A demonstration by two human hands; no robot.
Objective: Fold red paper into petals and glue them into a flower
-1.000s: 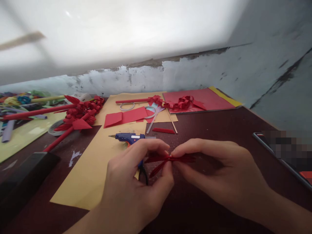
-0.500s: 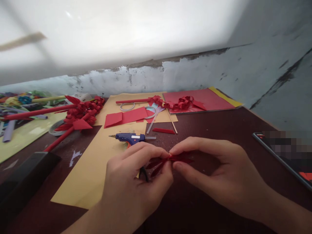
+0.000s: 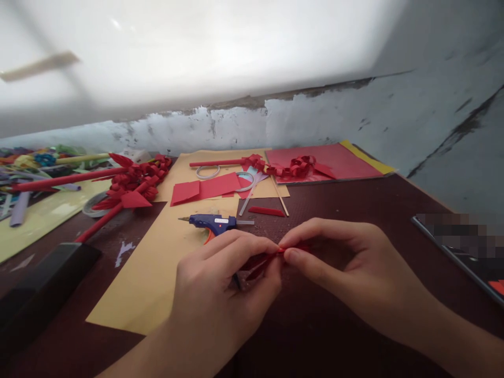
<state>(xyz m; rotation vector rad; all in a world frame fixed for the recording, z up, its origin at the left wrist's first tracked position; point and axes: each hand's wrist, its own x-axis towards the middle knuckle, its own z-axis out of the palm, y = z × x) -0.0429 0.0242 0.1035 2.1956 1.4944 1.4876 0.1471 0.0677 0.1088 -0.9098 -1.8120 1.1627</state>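
Observation:
Between the fingertips of both hands is a small piece of folded red paper strips (image 3: pixel 258 266), largely covered by the fingers. My left hand (image 3: pixel 232 278) pinches it from the left, thumb below and fingers above. From the right, my right hand (image 3: pixel 342 268) grips it between thumb and forefinger, the tips nearly meeting the left ones. A blue glue gun (image 3: pixel 210 221) with a clear glue stick lies just beyond my left hand. Behind the hands are a narrow red paper strip (image 3: pixel 266 211) and a thin wooden stick (image 3: pixel 280 197).
Red paper flowers on stems (image 3: pixel 134 184) lie at the left, by a black box-like object (image 3: pixel 51 278). Tan paper sheets (image 3: pixel 134 294), red paper pieces (image 3: pixel 216 186) and tape rings (image 3: pixel 207 171) spread across the table. A phone (image 3: pixel 457 257) is at the right edge.
The fingertips have drawn closer round the red paper piece, and less of it shows on the right. The view has shifted slightly; the things on the table stay put.

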